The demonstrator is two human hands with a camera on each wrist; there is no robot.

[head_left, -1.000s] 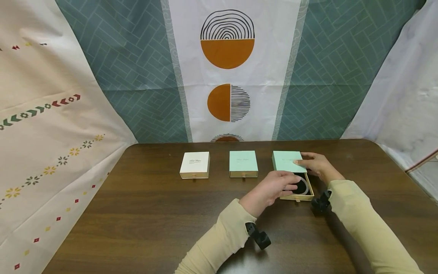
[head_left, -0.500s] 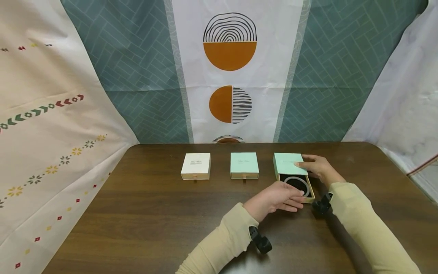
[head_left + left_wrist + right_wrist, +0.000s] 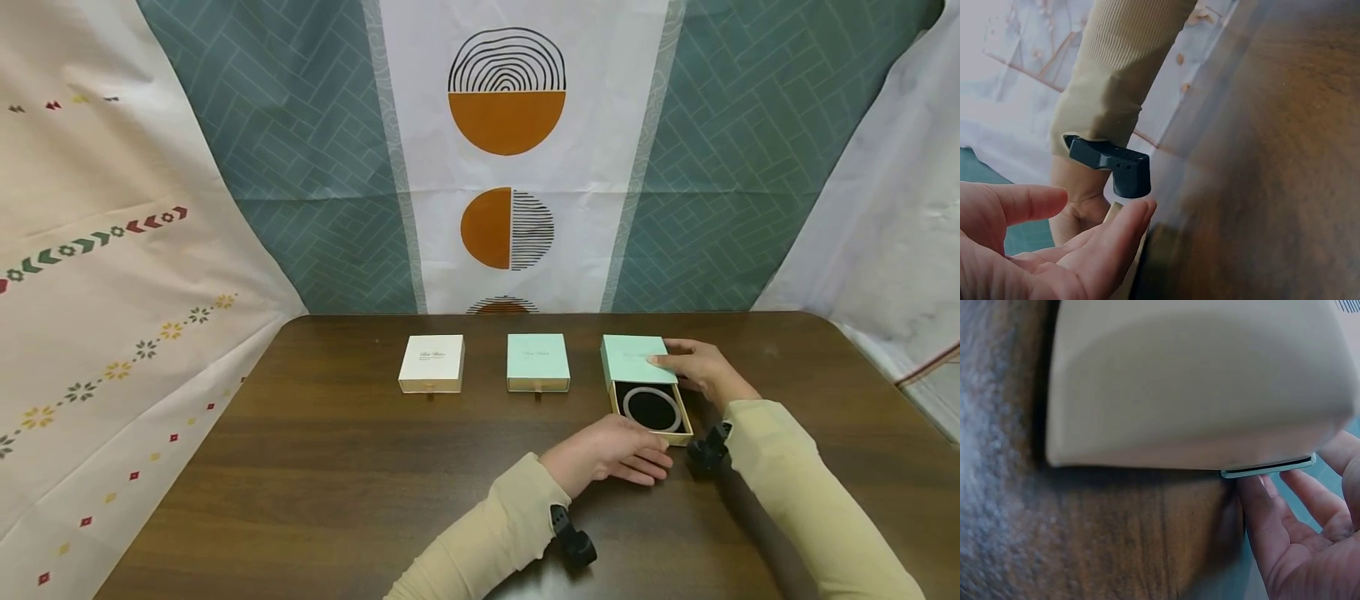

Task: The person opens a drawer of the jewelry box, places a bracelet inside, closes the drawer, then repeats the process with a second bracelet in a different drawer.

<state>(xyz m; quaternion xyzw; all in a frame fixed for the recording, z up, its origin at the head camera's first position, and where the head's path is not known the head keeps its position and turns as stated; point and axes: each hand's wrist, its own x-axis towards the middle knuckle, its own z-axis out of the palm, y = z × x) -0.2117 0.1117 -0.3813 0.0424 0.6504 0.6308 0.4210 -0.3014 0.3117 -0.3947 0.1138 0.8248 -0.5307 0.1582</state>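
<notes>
A mint-green gift box (image 3: 628, 357) stands at the right with its cream drawer (image 3: 681, 438) pulled out toward the front. Inside, on a black lining, lies a silver-grey bangle (image 3: 649, 389). My right hand (image 3: 705, 371) grips the box's cover, thumb on top and fingers down the right side; the right wrist view has these fingers (image 3: 1263, 515) at the cover's mint edge (image 3: 1269, 467). Just in front of the drawer is my left hand (image 3: 615, 454), fingers extended and overlapping its front edge. In the left wrist view a gap separates that hand's thumb (image 3: 1038, 204) from the fingers.
A second mint-green box (image 3: 538, 357), pushed closed, stands left of the opened one. Farther left is a white box (image 3: 432, 358), closed too. All stand near the back of the brown wooden table (image 3: 337, 475). Patterned cloths (image 3: 345, 208) hang behind it.
My left hand has come off the bangle area toward me, down to the drawer's front edge, uncovering the bangle. The right hand keeps its grip on the box.
</notes>
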